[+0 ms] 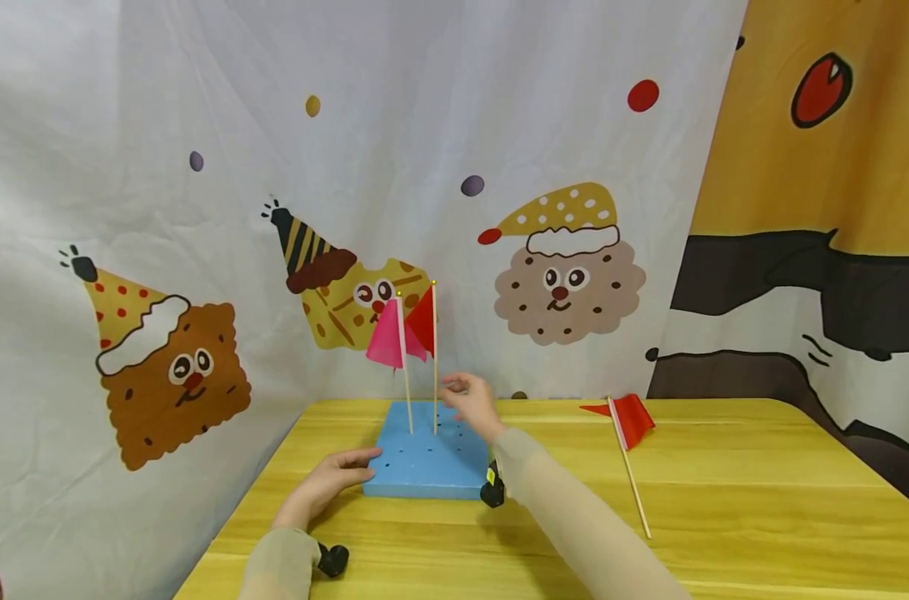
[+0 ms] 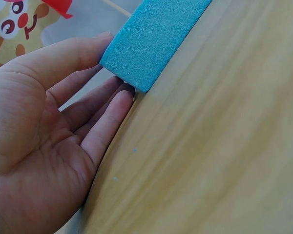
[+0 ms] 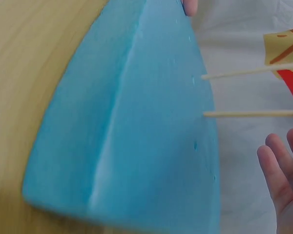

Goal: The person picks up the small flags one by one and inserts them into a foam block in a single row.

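Observation:
A blue foam block (image 1: 427,471) with small holes in its top lies on the table. Two thin sticks stand upright in it, one bearing a pink flag (image 1: 385,337), the other a red flag (image 1: 422,321). My left hand (image 1: 332,479) touches the block's left side; in the left wrist view its thumb and fingers (image 2: 112,109) meet the block's corner without wrapping round it. Just right of the red flag's stick, my right hand (image 1: 471,402) hovers over the block. The right wrist view shows its fingers (image 3: 281,163) spread apart from both sticks (image 3: 254,114), holding nothing.
Another red flag (image 1: 632,421) on a stick lies on the wooden table (image 1: 754,492), right of the block. Behind the table hangs a white curtain (image 1: 409,150) printed with cartoon biscuits. A black wrist device (image 1: 492,486) sits by the block's right front corner.

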### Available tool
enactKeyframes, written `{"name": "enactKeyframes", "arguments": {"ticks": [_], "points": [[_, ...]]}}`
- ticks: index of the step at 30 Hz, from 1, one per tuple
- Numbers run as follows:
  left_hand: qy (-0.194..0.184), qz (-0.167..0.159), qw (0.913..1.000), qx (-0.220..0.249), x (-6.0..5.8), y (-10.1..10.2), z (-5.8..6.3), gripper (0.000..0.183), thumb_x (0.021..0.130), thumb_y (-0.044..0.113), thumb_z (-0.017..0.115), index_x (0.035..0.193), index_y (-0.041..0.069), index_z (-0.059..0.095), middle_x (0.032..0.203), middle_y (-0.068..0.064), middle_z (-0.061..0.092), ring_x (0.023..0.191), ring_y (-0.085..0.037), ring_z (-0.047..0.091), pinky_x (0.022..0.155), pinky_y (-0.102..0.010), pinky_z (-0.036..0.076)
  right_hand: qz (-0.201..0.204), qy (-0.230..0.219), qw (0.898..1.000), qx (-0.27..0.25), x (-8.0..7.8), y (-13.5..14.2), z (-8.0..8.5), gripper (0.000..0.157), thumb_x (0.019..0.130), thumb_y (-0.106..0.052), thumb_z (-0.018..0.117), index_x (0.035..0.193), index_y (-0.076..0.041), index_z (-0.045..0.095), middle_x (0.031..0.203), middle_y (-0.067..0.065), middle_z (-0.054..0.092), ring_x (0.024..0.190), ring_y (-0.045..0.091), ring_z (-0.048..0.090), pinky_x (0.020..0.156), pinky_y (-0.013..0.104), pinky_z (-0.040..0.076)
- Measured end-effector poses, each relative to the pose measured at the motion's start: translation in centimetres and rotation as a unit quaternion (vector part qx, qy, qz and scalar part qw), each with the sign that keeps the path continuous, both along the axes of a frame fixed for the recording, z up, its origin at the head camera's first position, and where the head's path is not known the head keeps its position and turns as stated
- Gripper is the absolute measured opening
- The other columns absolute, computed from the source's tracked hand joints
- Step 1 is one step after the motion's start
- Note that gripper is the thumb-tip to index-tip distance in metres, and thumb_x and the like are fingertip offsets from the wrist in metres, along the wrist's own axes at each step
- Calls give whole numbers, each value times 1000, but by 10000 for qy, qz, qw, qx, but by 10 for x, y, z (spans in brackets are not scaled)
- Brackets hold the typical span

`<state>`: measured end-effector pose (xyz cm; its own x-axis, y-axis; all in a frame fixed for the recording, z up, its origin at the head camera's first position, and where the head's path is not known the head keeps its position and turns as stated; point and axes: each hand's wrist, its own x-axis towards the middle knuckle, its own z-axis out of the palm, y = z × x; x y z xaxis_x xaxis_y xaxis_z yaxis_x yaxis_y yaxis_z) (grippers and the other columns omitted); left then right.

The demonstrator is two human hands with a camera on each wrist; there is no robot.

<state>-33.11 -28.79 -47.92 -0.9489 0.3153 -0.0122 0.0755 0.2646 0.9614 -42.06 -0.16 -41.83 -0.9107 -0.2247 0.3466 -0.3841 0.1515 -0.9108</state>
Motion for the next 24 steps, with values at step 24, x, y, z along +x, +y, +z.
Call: {"name": "enactKeyframes", "arguments": {"ticks": [24], "points": [[1, -9, 10000, -55, -4, -2, -2, 52, 95, 23, 65, 141, 4, 51, 148, -19, 40, 136, -41, 34, 108, -52, 33, -524, -1191, 9896, 608, 40, 229, -18, 40, 91, -22, 69, 120, 5, 62, 114, 20, 65, 86, 29, 70, 69, 41, 59]]}}
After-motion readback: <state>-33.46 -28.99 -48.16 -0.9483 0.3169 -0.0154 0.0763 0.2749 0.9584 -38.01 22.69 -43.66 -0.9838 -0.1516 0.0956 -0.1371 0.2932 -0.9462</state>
